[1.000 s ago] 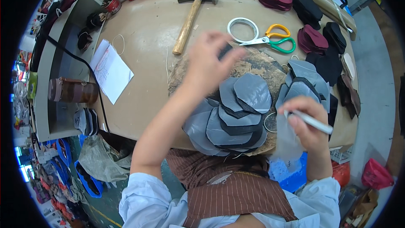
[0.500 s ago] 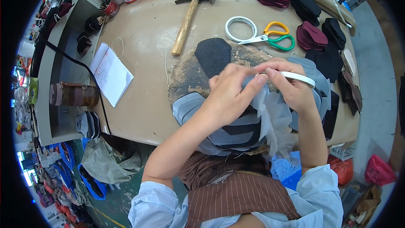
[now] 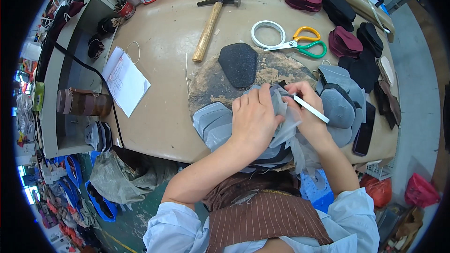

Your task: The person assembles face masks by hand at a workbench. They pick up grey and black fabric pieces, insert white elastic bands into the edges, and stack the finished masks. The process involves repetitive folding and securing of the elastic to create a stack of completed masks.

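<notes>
My left hand (image 3: 253, 119) curls over a bunched, translucent whitish sheet (image 3: 287, 133) above a round stone slab (image 3: 206, 82). Close beside it, my right hand (image 3: 307, 115) is closed, with a narrow roll of white tape (image 3: 312, 108) seen edge-on at its fingers. A small dark piece shows between the two hands; its kind is mostly hidden. Grey shaped pieces (image 3: 213, 119) overlap on the slab left of my hands. More grey pieces (image 3: 336, 107) are stacked to the right. One black textured piece (image 3: 238, 64) lies flat on the slab beyond my left hand.
Scissors with yellow and green handles (image 3: 308, 49), a white tape roll (image 3: 257, 30) and a hammer (image 3: 205, 35) lie beyond the slab. Maroon stacks (image 3: 346, 42) and black stacks (image 3: 338, 11) stand at right, a phone (image 3: 364, 133) nearer. Papers (image 3: 126, 82) and a bottle (image 3: 84, 102) are left.
Both hands have come down nearer me and apart from their fingertip pinch. The tape roll has tilted downward with my right hand. The grey stack and phone at right are less covered.
</notes>
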`<state>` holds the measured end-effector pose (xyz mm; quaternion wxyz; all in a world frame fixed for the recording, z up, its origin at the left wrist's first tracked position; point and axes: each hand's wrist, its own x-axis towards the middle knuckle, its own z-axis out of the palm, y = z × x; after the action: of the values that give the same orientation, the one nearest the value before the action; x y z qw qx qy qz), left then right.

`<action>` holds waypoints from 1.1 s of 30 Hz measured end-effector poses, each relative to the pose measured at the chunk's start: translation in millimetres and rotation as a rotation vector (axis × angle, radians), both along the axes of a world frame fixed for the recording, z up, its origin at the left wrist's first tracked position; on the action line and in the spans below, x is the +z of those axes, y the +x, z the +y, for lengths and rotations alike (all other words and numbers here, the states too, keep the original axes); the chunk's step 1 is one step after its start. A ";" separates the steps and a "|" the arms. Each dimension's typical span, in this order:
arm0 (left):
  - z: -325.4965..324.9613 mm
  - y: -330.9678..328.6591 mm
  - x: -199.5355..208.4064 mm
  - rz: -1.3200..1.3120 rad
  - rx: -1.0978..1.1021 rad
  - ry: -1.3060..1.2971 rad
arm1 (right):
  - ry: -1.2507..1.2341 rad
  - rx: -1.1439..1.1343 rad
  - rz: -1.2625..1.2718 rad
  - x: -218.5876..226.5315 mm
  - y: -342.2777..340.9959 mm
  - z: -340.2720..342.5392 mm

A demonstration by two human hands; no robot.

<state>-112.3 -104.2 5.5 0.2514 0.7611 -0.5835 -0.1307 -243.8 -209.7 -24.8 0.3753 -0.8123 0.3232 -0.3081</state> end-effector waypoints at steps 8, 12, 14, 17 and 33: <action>-37.4 52.8 18.3 1.083 -0.015 0.345 | 0.151 -0.011 -0.447 -23.2 -5.3 11.7; -49.0 51.1 17.0 1.132 -0.116 0.487 | -0.017 0.069 -0.423 -21.3 -2.3 13.0; -48.2 48.8 19.1 1.017 -0.155 0.476 | -0.088 0.081 -0.328 -16.3 -5.5 14.3; -51.4 49.2 6.7 1.097 -0.155 0.474 | -0.193 0.099 -0.269 -16.0 -10.4 11.9; -107.1 165.1 -11.1 0.285 -0.141 0.046 | 0.430 0.660 -0.227 104.4 -64.1 24.8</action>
<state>52.8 -211.3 -5.6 0.3045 0.6975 -0.5907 -0.2680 -307.9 -184.9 79.6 0.6486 -0.7361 0.0589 -0.1841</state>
